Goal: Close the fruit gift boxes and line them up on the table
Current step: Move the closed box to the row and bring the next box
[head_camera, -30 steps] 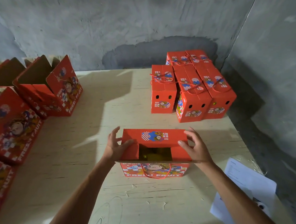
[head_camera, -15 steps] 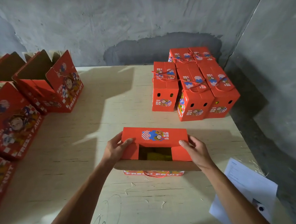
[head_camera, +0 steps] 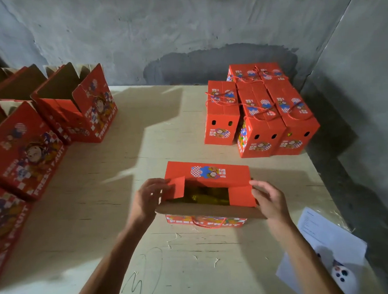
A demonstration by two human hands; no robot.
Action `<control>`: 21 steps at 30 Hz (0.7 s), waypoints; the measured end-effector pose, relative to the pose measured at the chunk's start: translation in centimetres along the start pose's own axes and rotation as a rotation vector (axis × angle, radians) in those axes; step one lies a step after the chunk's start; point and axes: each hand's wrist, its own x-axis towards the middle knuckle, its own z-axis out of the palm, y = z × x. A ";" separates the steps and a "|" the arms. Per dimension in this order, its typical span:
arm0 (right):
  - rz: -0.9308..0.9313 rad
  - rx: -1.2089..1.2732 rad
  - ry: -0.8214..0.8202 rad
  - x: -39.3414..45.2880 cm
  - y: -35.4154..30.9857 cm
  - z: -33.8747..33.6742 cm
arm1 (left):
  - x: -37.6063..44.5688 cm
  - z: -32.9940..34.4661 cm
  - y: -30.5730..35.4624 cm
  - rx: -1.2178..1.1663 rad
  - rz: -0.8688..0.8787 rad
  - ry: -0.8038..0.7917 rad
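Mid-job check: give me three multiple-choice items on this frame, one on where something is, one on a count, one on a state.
1. Where is the group of closed boxes?
A. far right of the table, near the wall
B. near left corner
C. under the paper

2. How many hands touch the box being worked on?
A. none
B. one
C. two

3. What state is that box's top in?
A. fully closed
B. partly closed, gap in the middle
C. all flaps upright

Answers: 1 A, they stand at the table's far right by the grey wall. 2 C, the left hand and right hand each press an end flap. 3 B, the far flap is down and yellowish contents show.
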 end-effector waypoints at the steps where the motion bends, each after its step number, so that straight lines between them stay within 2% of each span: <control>1: -0.025 0.007 -0.018 -0.4 0.3 -0.2 | -0.3 -0.2 0.2 0.043 0.051 -0.028; 3: -0.054 0.017 -0.065 -1.2 0.9 -0.6 | -0.8 -0.7 0.7 0.208 0.148 -0.086; 5: -0.050 -0.004 -0.102 -2.1 1.4 -0.9 | -1.6 -1.1 0.9 0.273 0.179 -0.148; 9: -0.025 -0.001 -0.140 -3.7 0.9 -1.1 | -2.7 -1.6 1.2 0.187 0.044 -0.256; 11: -0.001 -0.035 -0.131 -4.5 -0.3 -1.0 | -3.1 -1.5 1.5 0.121 -0.061 -0.258; 13: 0.052 -0.068 -0.113 -5.0 -1.4 -0.8 | -3.2 -0.8 2.0 0.094 -0.094 -0.197; 18: 0.091 -0.201 0.059 -4.6 -2.7 0.5 | -1.1 2.1 3.2 0.130 -0.240 0.127; 21: 0.080 -0.143 0.220 -3.4 -3.4 1.6 | 0.0 3.0 2.9 0.074 -0.282 0.169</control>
